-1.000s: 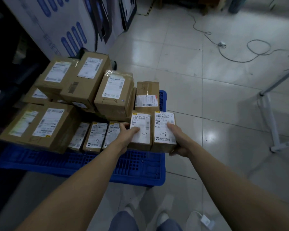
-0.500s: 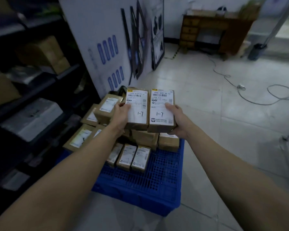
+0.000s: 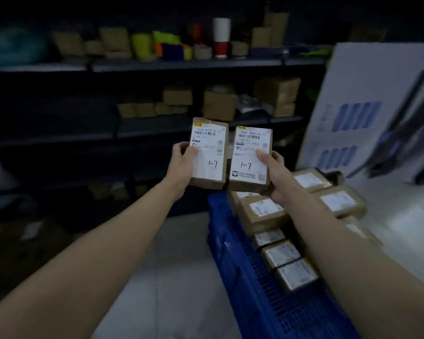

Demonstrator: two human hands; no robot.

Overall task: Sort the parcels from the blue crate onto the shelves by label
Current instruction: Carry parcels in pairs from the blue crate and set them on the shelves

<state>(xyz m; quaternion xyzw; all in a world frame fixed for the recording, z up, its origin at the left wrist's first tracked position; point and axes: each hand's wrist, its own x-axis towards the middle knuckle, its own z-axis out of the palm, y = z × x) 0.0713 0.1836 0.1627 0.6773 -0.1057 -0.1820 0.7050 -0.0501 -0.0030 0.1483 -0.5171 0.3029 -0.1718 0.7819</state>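
My left hand (image 3: 181, 165) grips a small brown parcel (image 3: 209, 152) whose white label is marked "1-7". My right hand (image 3: 274, 172) grips a second small parcel (image 3: 251, 157), also marked "1-7". Both are held up side by side, labels facing me, in front of dark shelves (image 3: 157, 67). The blue crate (image 3: 262, 289) lies on the floor at lower right with several labelled brown parcels (image 3: 264, 211) still on it.
The shelves hold several brown boxes (image 3: 218, 104), and on the top level coloured items plus a white and red cup (image 3: 221, 37). A large white printed board (image 3: 367, 106) leans at the right. Pale tiled floor (image 3: 157, 277) lies between me and the shelves.
Both hands lifted the two parcels off the crate, and my view swung left, from the crate and floor to the shelves. The parcels have stayed side by side.
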